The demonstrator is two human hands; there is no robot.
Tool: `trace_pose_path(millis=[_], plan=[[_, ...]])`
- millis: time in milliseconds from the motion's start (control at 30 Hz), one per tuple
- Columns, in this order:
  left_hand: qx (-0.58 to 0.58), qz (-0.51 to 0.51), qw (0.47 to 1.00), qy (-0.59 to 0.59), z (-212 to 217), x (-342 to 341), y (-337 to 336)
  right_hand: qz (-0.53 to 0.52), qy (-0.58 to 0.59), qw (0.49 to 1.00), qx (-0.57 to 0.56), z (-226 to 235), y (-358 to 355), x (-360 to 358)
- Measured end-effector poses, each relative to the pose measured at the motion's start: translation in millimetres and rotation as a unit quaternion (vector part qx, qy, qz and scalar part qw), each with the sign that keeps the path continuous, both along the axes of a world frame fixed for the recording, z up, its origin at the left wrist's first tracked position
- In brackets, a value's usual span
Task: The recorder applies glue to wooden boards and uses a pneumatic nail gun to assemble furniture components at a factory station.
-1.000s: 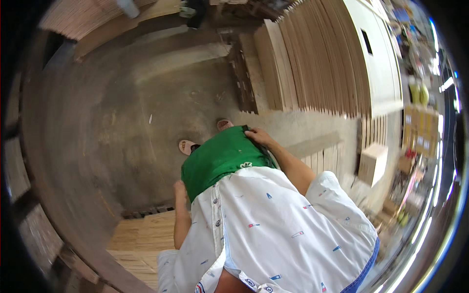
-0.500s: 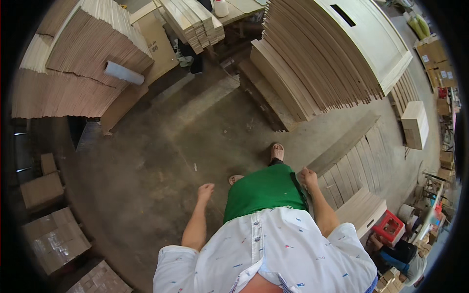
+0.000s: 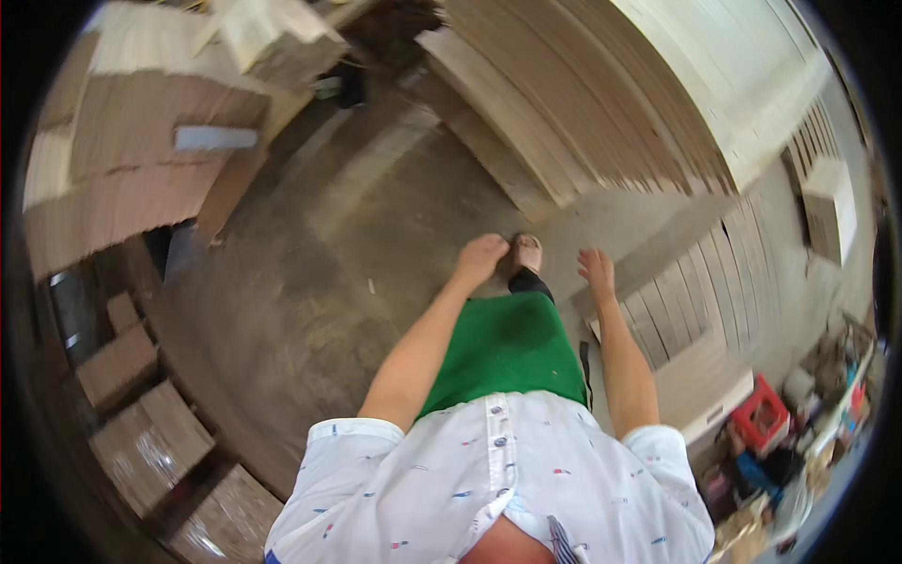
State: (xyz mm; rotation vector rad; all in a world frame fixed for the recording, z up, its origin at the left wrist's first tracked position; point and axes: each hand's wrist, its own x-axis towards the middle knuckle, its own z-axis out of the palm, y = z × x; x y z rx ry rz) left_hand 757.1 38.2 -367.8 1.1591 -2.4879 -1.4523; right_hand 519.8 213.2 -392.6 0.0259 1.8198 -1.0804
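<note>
My left hand [image 3: 484, 257] is held out over the floor in front of the green apron [image 3: 512, 352], its fingers curled in with nothing seen in them. To the right of my foot [image 3: 527, 252] is my right hand [image 3: 597, 271], empty, with the fingers apart. Neither hand touches anything. Ahead and to the right stands a large stack of wooden panels [image 3: 583, 103], the thing nearest in front of my hands. Slatted wooden boards [image 3: 681, 305] lie low beside my right forearm.
A tall stack of thin boards [image 3: 141, 141] with a pale roll [image 3: 216, 138] stands at the left. Cardboard boxes [image 3: 150, 442] line the lower left. On the right are a long wooden box [image 3: 700, 390], a red crate [image 3: 761, 415] and a pale block [image 3: 829, 209].
The stacks have shifted in view as my body moved forward and turned. My left hand has swung forward and right; my right hand has risen and its fingers have opened.
</note>
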Motion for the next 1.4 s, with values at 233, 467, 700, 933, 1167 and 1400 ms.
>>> trace_pose_path(millis=[233, 467, 700, 933, 1167, 1400], plan=[[0.387, 0.241, 0.890, -0.007, -23, -59, -11, -0.108, -0.015, 0.993, -0.048, -33, -45, -48], [0.424, 0.259, 0.861, 0.105, -79, -100, -17, -0.192, 0.004, 0.977, -0.088, -65, -94, -51], [0.477, 0.292, 0.810, 0.178, -91, -133, -32, -0.210, -0.026, 0.956, -0.205, -98, -106, -36], [0.500, 0.292, 0.793, 0.189, -91, -145, -38, -0.275, -0.006, 0.941, -0.197, -95, -124, -3], [0.494, 0.259, 0.815, 0.158, -89, -150, -40, -0.206, 0.133, 0.954, -0.170, -119, -124, -2], [0.503, 0.247, 0.814, 0.153, -94, -133, -43, -0.165, 0.179, 0.959, -0.147, -111, -120, 19]])
